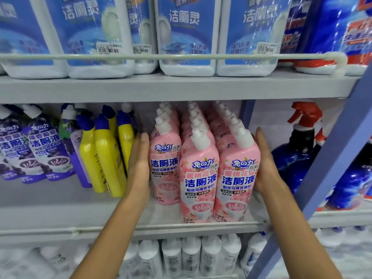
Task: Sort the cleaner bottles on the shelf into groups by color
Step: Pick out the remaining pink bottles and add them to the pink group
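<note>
- Head cam: my left hand (138, 164) is flat with the fingers straight, pressed against the left side of the pink bottles (199, 178). It isn't gripping anything.
- My right hand (265, 164) does the same on the right side of the group, palm flat on the outer bottle.
- The pink ones stand upright in three rows on the middle shelf (50, 214), between my palms, and have white caps. Labels read "兔の力 Rabito", "蜜桃花香", big "洁厕液", and "99.9%" near the bottom.
- The left row's front bottle sits a bit further back than the other two.
- Just behind my left hand are the yellow bottles (106, 158) with dark blue caps, leaning, their print too sideways to read.
- Left of those are the purple bottles (46, 152), also "兔の力" and "洁厕液", also tilted.
- The shelf above has big white jugs (185, 37) with blue labels reading "洁厕灵", behind a white rail (161, 57). Barcode stickers are too blurry to read.
- Right of my right hand is a blue spray bottle (291, 158) with a red trigger, partly cut off by the blue upright (332, 158).
- Below are white bottles (191, 254), too blurred to read.
</note>
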Demonstrator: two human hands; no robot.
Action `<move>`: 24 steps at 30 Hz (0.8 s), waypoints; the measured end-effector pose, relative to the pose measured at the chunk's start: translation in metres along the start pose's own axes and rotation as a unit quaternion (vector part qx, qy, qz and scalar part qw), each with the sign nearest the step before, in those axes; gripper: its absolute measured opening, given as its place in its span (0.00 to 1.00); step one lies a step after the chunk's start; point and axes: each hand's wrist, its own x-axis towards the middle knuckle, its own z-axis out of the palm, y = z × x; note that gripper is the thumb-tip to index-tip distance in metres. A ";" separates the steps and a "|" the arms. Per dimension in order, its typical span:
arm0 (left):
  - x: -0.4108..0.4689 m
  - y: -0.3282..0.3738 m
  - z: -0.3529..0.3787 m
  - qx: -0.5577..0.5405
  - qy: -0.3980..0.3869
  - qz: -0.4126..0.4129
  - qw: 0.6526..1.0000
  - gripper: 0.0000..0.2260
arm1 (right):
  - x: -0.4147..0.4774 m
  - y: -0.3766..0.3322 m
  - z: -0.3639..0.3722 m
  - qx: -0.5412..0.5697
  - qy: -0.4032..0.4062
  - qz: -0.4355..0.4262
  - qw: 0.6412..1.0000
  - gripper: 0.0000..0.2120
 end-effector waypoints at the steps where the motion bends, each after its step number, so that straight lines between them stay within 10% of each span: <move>1: -0.012 -0.005 0.004 0.061 0.020 0.013 0.998 0.37 | -0.001 0.006 -0.003 0.022 0.014 0.001 1.000 0.25; 6: -0.026 -0.030 0.014 0.157 0.042 0.134 0.978 0.29 | -0.032 0.037 -0.010 0.001 0.036 -0.030 0.999 0.26; 24: -0.025 -0.022 0.001 0.165 0.033 0.149 0.974 0.25 | -0.050 0.064 -0.017 -0.139 -0.001 -0.206 0.969 0.35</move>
